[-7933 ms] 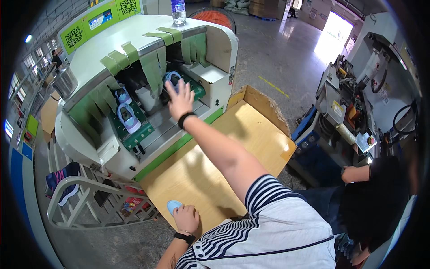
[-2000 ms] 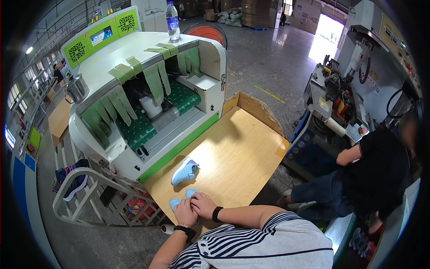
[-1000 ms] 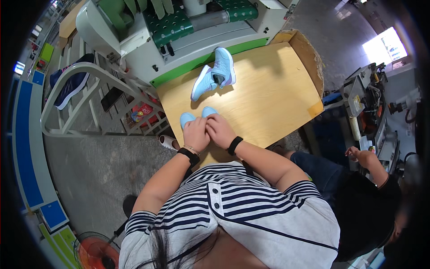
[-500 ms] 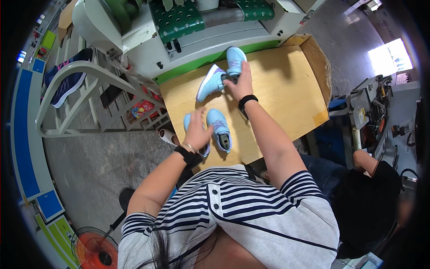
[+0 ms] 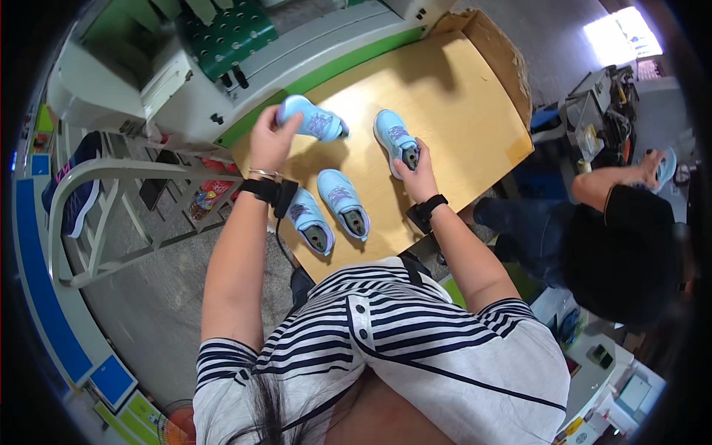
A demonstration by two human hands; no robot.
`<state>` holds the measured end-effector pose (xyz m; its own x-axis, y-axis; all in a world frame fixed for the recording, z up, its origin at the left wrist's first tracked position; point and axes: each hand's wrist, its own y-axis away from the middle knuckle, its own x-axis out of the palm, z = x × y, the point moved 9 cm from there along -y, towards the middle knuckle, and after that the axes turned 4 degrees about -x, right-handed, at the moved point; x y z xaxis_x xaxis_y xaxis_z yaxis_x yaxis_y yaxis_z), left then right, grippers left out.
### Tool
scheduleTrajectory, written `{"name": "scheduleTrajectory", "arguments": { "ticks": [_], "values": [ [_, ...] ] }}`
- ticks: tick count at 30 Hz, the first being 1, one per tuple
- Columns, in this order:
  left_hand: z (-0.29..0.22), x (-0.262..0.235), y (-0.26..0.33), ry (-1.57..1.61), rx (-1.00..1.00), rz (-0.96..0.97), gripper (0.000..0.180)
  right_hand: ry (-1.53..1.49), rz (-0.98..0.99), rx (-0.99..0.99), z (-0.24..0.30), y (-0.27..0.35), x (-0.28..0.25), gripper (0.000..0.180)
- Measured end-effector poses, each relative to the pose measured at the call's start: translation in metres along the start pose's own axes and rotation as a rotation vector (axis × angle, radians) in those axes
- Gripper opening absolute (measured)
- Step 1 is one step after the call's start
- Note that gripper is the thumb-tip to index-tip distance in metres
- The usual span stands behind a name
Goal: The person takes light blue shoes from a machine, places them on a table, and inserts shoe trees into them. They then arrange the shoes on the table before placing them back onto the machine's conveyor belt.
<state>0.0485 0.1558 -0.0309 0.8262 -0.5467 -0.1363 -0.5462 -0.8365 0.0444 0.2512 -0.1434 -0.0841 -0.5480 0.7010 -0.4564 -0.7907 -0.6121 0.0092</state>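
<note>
Step in hand looks like placing shoes: left grip [image 5: 274,141], forearm extended forward, is clamped on the toe of one shoe [image 5: 317,124], apparently above the counter [image 5: 463,126]; right grip [image 5: 419,176], forearm slanting inward, is clamped on another shoe [image 5: 391,133] by its heel, two more shoes [image 5: 341,199] lie between, bodyward, and the next move likely calls for level lowering.

Light blue covers the four shoes [image 5: 340,189], with lavender laces on their fronts. The tabletop [image 5: 475,111] is yellowish tan. White marks the machine [image 5: 189,104], edged by a bright green strip [image 5: 356,65]; its dark green plate [image 5: 226,41] is dotted. Navy and white stripes cross the pale grey shirt [image 5: 460,360]. Near the dim rim, the racked sneaker [image 5: 78,185] is navy, seemingly with pink touches.
</note>
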Motion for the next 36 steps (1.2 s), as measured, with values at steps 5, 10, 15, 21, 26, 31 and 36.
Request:
{"name": "scheduleTrajectory", "arguments": {
  "ticks": [5,10,15,21,26,31,36],
  "values": [
    [0.041,0.022,-0.024,-0.141,-0.210,0.059,0.050,0.231,0.014,-0.142,0.022,0.015,0.002,0.072],
    [0.091,0.066,0.022,-0.298,-0.171,0.433,0.076,0.228,0.023,-0.140,0.021,0.019,0.012,0.076],
    [0.016,0.096,0.084,-0.885,-0.149,0.616,0.111,0.211,-0.005,-0.060,0.013,0.020,-0.006,0.086],
    [0.027,0.047,0.063,-0.514,-0.171,0.391,0.100,0.191,0.007,-0.102,0.021,0.004,0.008,0.083],
    [-0.034,0.025,0.052,0.319,-0.344,0.385,0.081,-0.171,-0.119,0.063,0.050,-0.028,-0.026,0.072],
    [-0.179,-0.029,-0.025,0.288,0.160,0.027,0.077,-0.248,-0.213,-0.528,0.242,-0.132,-0.042,0.066],
    [-0.143,-0.057,-0.149,-0.062,0.242,-0.419,0.080,0.174,-0.227,-0.586,0.301,-0.269,0.026,0.079]
  ]
}}
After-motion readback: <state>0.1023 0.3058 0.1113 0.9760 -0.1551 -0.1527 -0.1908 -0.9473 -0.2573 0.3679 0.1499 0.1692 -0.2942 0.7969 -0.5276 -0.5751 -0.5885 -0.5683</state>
